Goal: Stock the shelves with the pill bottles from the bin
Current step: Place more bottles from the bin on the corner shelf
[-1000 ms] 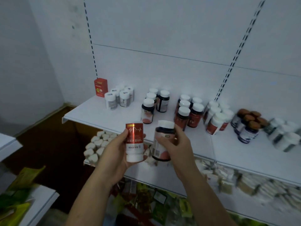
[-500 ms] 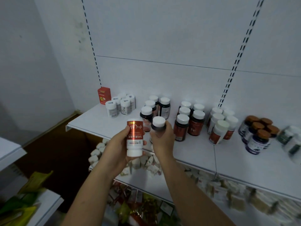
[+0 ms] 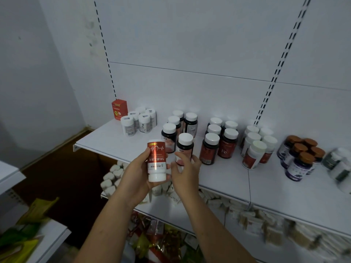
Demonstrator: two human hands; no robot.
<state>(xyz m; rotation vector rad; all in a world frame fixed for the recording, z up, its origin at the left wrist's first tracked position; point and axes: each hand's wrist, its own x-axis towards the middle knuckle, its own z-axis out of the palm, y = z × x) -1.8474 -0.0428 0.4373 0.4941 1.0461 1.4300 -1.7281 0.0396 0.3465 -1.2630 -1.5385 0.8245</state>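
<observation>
Head view: stocking the white shelf [image 3: 228, 179], at the front of the dark white-capped group [image 3: 169, 133].
Best done by lining up with that group, seating the base flat with the label forward, then drawing the right hand [image 3: 185, 175] straight back without brushing the neighbours, and bringing the left hand [image 3: 135, 179] up only afterwards. Right: cupped round the lower half of the dark bottle [image 3: 185, 147], upright at the group's front, base hidden; thumb and fingers [image 3: 196, 160] spread either side, touching or just clear, cannot tell. Left: clamped round a red-and-white bottle [image 3: 156, 160], upside down, cap at the bottom, held just before the shelf edge, close beside the other hand.
</observation>
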